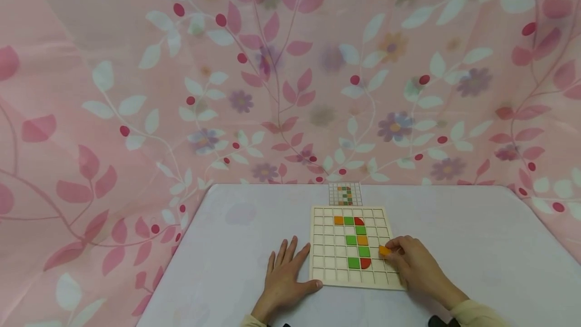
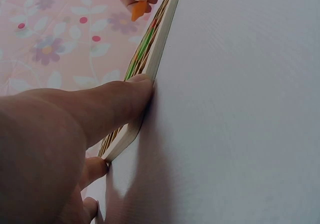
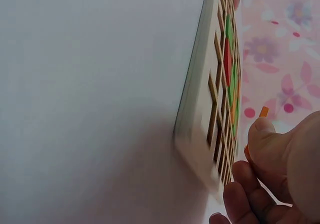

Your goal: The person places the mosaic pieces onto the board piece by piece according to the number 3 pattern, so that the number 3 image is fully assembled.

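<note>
A square wooden grid board (image 1: 329, 274) lies on the table, with green, orange and red tiles set in several of its cells. Together they trace a shape like a 3, rounded red pieces at its upper and lower right. My right hand (image 1: 419, 265) pinches an orange tile (image 1: 384, 251) between thumb and fingertips above the board's right side. In the right wrist view the orange tile (image 3: 264, 112) juts out past the thumb. My left hand (image 1: 286, 277) lies with fingers spread at the board's left edge, its thumb (image 2: 135, 91) touching the near edge.
Behind the board lies a small pattern card (image 1: 336, 195) printed with a similar coloured figure on a grid. A white cloth covers the table (image 1: 236, 246). A pink floral curtain (image 1: 290, 115) hangs along the table's back edge.
</note>
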`<control>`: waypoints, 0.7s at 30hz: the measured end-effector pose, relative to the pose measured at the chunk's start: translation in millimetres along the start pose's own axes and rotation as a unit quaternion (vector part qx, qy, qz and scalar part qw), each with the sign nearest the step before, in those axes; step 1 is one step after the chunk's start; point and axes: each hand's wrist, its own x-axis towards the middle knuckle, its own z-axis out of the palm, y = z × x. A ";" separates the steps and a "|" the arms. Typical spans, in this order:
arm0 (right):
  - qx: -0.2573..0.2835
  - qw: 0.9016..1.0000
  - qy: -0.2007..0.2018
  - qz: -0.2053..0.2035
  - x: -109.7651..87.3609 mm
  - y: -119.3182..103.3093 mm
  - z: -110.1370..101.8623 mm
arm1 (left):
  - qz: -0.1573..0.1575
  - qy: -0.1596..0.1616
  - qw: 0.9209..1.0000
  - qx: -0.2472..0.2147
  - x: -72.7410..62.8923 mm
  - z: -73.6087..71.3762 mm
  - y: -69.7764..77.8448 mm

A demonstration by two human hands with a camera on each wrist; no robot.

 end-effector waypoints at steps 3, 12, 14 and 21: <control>0.013 1.000 -0.010 -0.005 2.9 -10.3 5.5 | 0.000 0.001 1.000 0.004 -0.4 -0.6 0.3; -0.001 0.998 -0.008 -0.061 6.3 -36.0 22.8 | -0.007 -0.003 1.000 -0.002 -1.2 -0.1 0.7; -0.012 0.997 -0.003 -0.076 7.0 -40.1 27.0 | -0.006 -0.002 1.000 -0.005 -1.5 -0.5 1.2; -0.003 0.995 -0.006 -0.099 9.4 -51.5 35.8 | -0.010 -0.006 1.000 0.004 1.7 0.7 -0.3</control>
